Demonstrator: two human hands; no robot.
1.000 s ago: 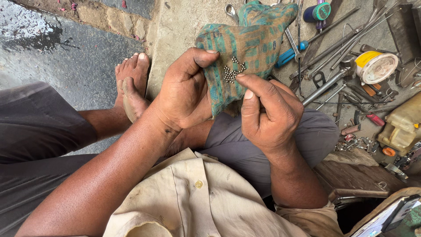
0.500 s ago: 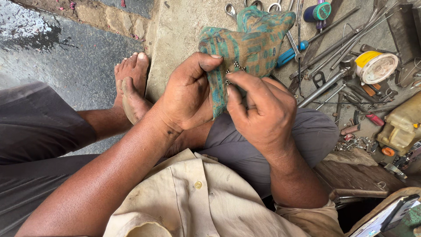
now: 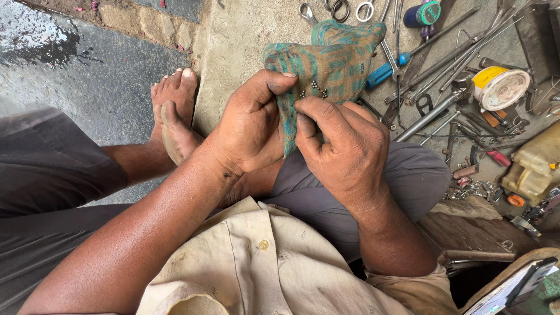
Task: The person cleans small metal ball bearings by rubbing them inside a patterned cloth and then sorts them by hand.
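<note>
cloth (image 3: 333,61): green-teal and brown patterned rag, worn, crumpled and bunched, held upright above the lap, upper part free and flopping over, lower part hidden between the hands
cloth position: pinched between left hand (image 3: 251,125) and right hand (image 3: 344,149), above the grey trouser knee
beads (image 3: 315,88): small cluster of tiny metal balls, silvery, sitting in a fold of the cloth just beside the thumbs; count cannot be told

Floor (image 3: 245,35) w/ scattered tools: blue-handled screwdriver (image 3: 382,71), yellow-rimmed tin (image 3: 497,86), long metal rods (image 3: 443,58), yellowish jug (image 3: 534,166), wet asphalt (image 3: 76,64) at left.
</note>
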